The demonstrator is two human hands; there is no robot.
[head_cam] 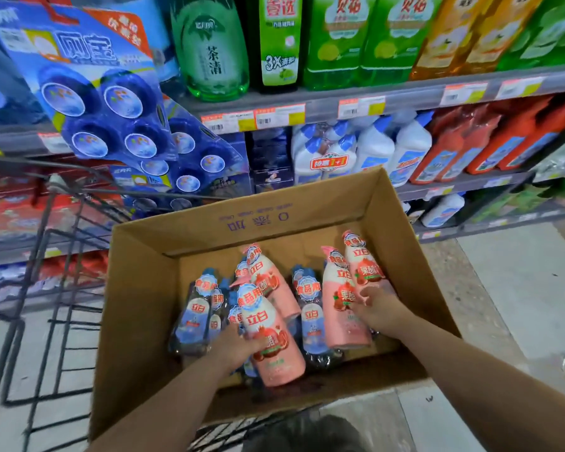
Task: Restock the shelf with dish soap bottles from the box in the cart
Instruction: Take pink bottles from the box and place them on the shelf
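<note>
Inside the box (137, 288), both hands grip pink bottles for shelving: left hand (234, 349) one bottle (268, 340), right hand (377, 308) another (344, 308).

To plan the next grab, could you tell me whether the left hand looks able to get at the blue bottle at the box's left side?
Probably yes: the blue bottle lies uncovered beside the left hand, though its grip is now on a pink bottle.
</note>
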